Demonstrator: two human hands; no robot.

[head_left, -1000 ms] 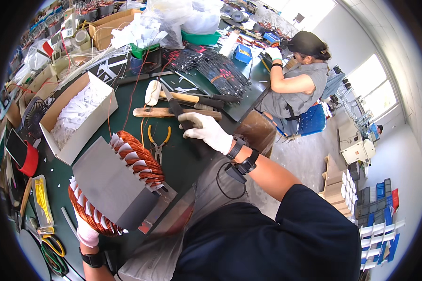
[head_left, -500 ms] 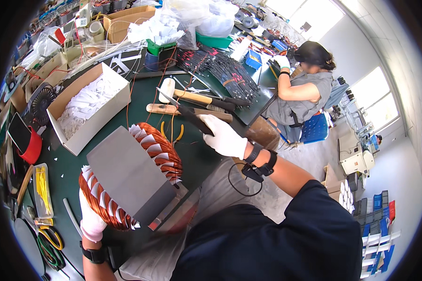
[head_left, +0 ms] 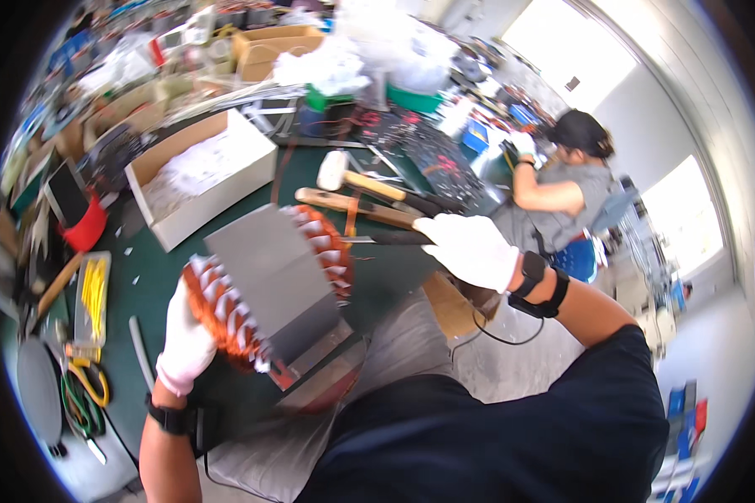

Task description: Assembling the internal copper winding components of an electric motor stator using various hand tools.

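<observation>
A stator with a grey cylindrical core (head_left: 268, 272) and orange copper windings with white paper slips (head_left: 218, 310) rests in front of me, tilted. My white-gloved left hand (head_left: 186, 339) is closed against the winding on its left side; the fingertips are partly hidden behind it. My gloved right hand (head_left: 474, 251) grips a dark-handled tool with a narrow metal blade (head_left: 398, 239). Its blade points left, and its tip is near the right-hand winding. Motion blurs the tip, so I cannot tell whether it touches.
Beyond the stator lie a white-headed mallet (head_left: 335, 170) and a wooden-handled tool (head_left: 323, 199). An open box of white strips (head_left: 214, 201) stands at far left. Scissors (head_left: 84, 377) and a tray of yellow pieces (head_left: 92, 302) are at left. A co-worker (head_left: 554, 180) sits at far right.
The whole view has shifted and blurred. My right hand has moved right, away from the stator, and the tool has swung from pointing up-left to nearly level. My left hand stays on the winding.
</observation>
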